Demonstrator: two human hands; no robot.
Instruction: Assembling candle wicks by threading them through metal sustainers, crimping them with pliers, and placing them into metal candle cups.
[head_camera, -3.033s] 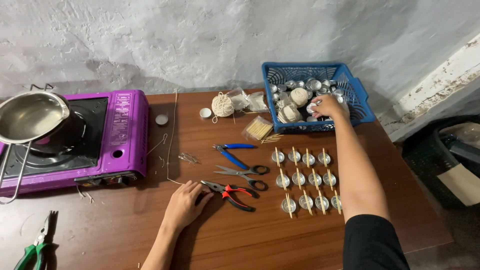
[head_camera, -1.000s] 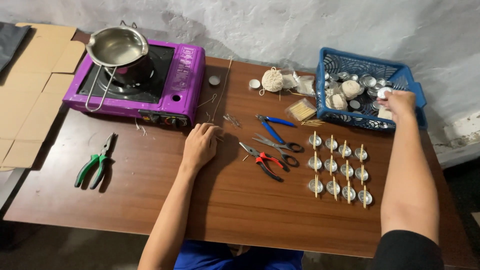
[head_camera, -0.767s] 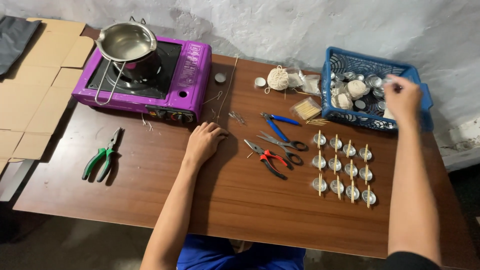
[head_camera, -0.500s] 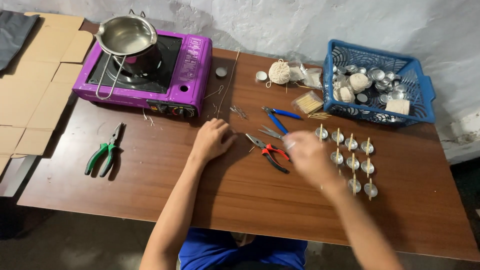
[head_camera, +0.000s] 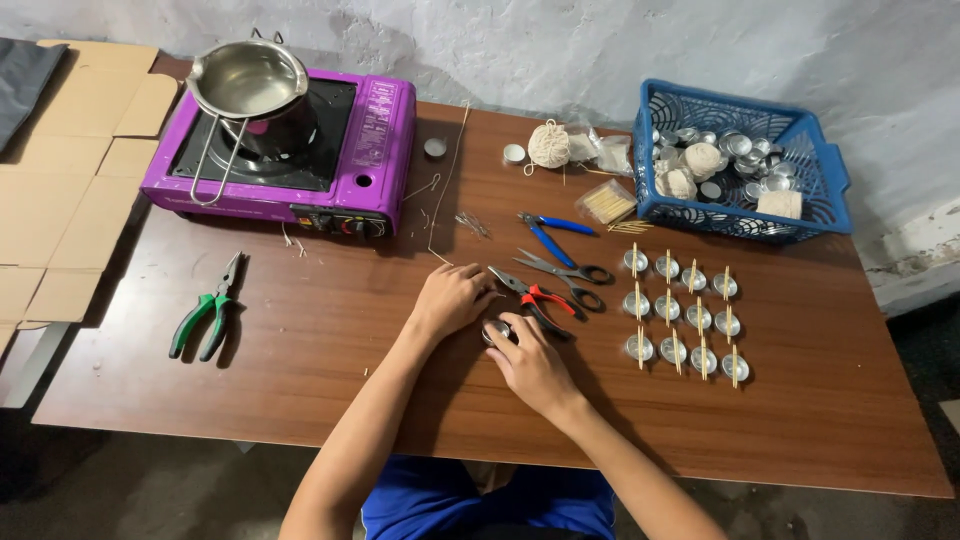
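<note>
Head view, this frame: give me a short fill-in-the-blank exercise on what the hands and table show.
1. The left hand and right hand meet over a small round ____ cup.
2. The metal pot sits on a ____ stove.
3. The basket at the table's far right corner is ____.
4. The pliers lying alone near the left edge have ____ handles.

Missing words: metal; purple; blue; green
</note>
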